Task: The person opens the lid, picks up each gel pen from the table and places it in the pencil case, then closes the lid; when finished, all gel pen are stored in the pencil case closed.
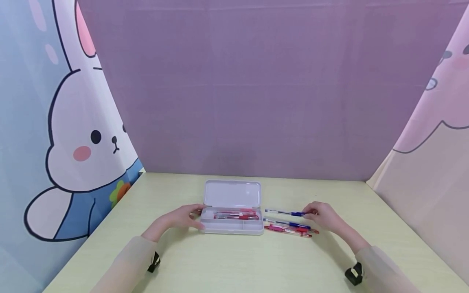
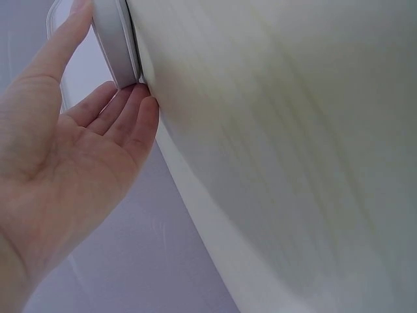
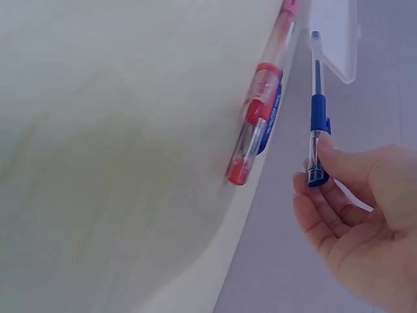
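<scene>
Here the right hand [image 1: 324, 215] pinched the cap end of a clear blue pen [image 1: 286, 212], lifted beside the open white pencil case [image 1: 233, 228], which the left hand's [image 1: 183, 217] straight fingers touched.

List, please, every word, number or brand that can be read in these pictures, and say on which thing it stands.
None can be read. The pencil case, the blue pen in the right hand and the red pens show no legible print; any marks are too small or blurred.
</scene>
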A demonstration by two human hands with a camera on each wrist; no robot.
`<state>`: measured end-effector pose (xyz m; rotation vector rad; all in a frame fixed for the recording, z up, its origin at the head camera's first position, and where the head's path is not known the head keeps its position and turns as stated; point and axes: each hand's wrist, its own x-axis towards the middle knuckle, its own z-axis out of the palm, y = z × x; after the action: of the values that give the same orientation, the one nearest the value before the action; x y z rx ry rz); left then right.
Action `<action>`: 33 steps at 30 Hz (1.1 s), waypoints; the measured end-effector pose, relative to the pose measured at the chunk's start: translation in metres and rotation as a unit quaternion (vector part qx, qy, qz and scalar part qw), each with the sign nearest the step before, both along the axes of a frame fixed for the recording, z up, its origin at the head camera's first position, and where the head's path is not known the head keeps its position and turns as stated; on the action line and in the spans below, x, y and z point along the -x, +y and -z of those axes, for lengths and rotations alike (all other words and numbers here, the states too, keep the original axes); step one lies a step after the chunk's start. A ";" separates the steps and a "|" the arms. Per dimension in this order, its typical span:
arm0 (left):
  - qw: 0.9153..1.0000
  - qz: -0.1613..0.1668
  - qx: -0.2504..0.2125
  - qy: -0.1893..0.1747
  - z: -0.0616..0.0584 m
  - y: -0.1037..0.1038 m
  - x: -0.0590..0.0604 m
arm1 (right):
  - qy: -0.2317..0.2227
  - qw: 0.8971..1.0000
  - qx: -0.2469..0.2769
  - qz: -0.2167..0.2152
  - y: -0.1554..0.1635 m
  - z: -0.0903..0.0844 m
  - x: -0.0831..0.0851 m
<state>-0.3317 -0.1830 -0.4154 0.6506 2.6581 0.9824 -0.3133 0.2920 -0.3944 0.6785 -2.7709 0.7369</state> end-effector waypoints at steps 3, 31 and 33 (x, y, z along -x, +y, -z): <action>1.000 0.000 0.001 0.000 0.000 0.000 -0.001 | 0.000 1.000 0.008 0.000 -0.003 -0.001 0.001; 1.000 -0.003 -0.003 -0.001 0.001 0.000 0.001 | 0.012 0.997 0.075 -0.028 -0.052 -0.007 0.013; 1.000 -0.004 -0.003 -0.002 0.001 0.000 0.001 | 0.011 0.996 0.078 -0.033 -0.058 -0.007 0.013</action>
<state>-0.3327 -0.1832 -0.4167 0.6400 2.6577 0.9924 -0.3265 0.2344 -0.3872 0.7444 -2.6477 0.9419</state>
